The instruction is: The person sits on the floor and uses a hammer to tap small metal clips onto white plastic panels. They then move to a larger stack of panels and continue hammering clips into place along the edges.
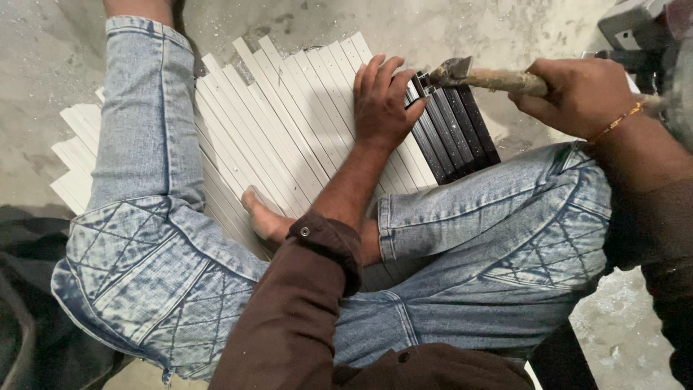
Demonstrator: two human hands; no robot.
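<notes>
Concrete floor underlies white strips; left hand presses flat on them, right hand grips hammer alongside.

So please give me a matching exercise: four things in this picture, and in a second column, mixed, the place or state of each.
1. left hand
2. right hand
3. hammer
4. dark strips

a. lying beside the white strips
b. head over the strip ends
c. pressed flat on the white strips
d. closed around a wooden handle

Pairs: 1-c, 2-d, 3-b, 4-a
</notes>
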